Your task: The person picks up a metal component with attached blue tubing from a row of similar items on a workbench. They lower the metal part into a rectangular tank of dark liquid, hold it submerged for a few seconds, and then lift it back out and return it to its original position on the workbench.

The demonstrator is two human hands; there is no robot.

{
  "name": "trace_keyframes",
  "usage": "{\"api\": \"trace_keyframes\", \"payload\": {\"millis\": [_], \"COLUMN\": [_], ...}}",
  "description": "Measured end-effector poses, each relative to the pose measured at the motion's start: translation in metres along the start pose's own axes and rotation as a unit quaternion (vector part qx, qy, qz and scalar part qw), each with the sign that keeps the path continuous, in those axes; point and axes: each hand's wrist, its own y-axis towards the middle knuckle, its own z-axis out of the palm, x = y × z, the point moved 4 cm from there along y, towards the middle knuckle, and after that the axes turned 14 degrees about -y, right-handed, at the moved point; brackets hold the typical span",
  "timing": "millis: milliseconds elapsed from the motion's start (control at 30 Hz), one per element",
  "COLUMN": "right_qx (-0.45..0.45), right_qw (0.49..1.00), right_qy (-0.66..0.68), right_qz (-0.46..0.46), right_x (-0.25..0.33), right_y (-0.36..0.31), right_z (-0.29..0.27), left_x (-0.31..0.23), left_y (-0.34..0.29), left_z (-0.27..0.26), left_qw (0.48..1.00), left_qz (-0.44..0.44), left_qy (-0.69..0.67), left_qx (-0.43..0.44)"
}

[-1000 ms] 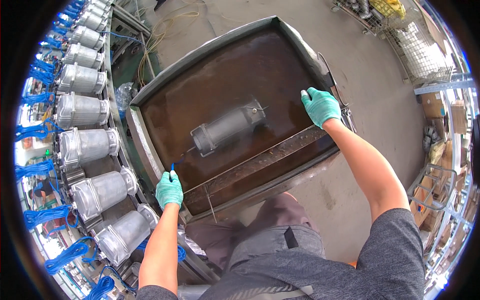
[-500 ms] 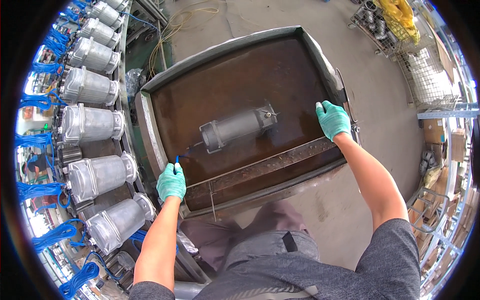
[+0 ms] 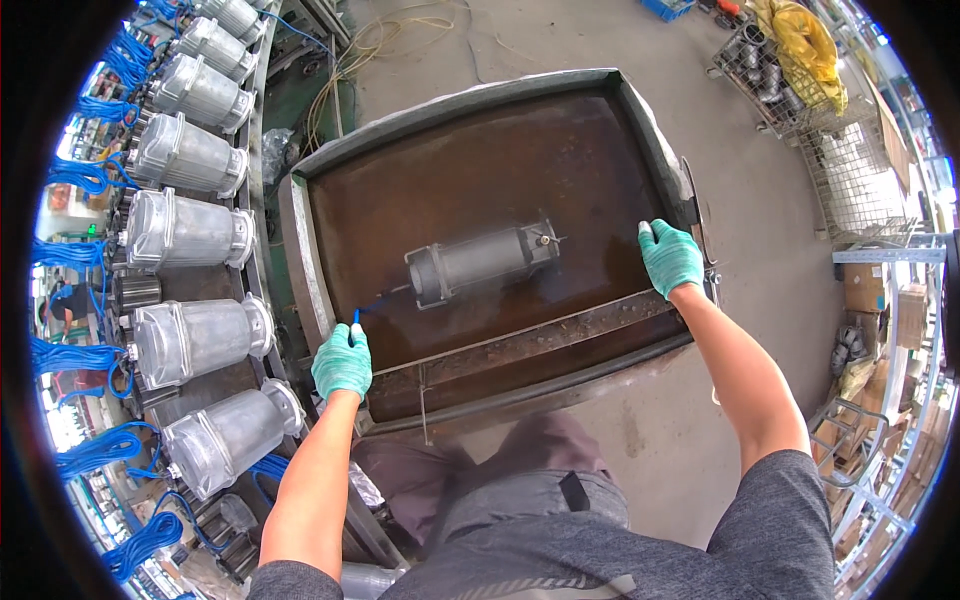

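A grey cylindrical motor [image 3: 475, 265] lies on its side in the brown liquid of a rectangular metal tank [image 3: 460, 108]. A small brass-coloured fitting shows at its right end, and a blue cable [image 3: 357, 316] leads from its left end. My left hand [image 3: 342, 362], in a green glove, is closed on that cable at the tank's near left corner. My right hand [image 3: 671, 261], gloved alike, is at the right wall with thumb and forefinger pointing up and the other fingers curled. What those fingers hold, if anything, is hidden.
A rusty crossbar [image 3: 530, 340] spans the tank's near side. On the left, a bench carries a row of similar motors [image 3: 190, 230] with coiled blue cables [image 3: 75, 355]. A wire cage [image 3: 860, 175] and shelving [image 3: 890, 390] stand at the right. Hoses [image 3: 385, 40] lie on the far floor.
The whole scene sits slightly lower in the view. Both hands keep nearly the same places at the tank. The motor looks sharper, and more of the blue cable shows in the liquid.
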Motion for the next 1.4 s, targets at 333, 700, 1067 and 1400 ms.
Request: {"api": "trace_keyframes", "payload": {"millis": [333,700,1067,1400], "right_qx": [0.012,0.008,0.014,-0.008], "right_qw": [1.0,1.0,1.0,1.0], "right_qy": [-0.002,0.004,-0.002,0.017], "right_qz": [0.011,0.013,0.002,-0.003], "right_x": [0.0009,0.0011,0.0011,0.0031], "right_y": [-0.0016,-0.0024,-0.0073,0.0015], "right_z": [-0.0013,-0.0032,-0.0001,-0.0029], "left_x": [0.0045,0.004,0.0095,0.0037], "left_y": [0.0002,0.0007,-0.0029,0.0056], "left_z": [0.0021,-0.0001,0.0041,-0.0001], "left_qw": [1.0,0.999,0.999,0.999], "left_qz": [-0.022,-0.027,-0.026,-0.025], "left_qy": [-0.006,0.0,-0.002,-0.01], "left_qx": [0.015,0.026,0.034,0.038]}}
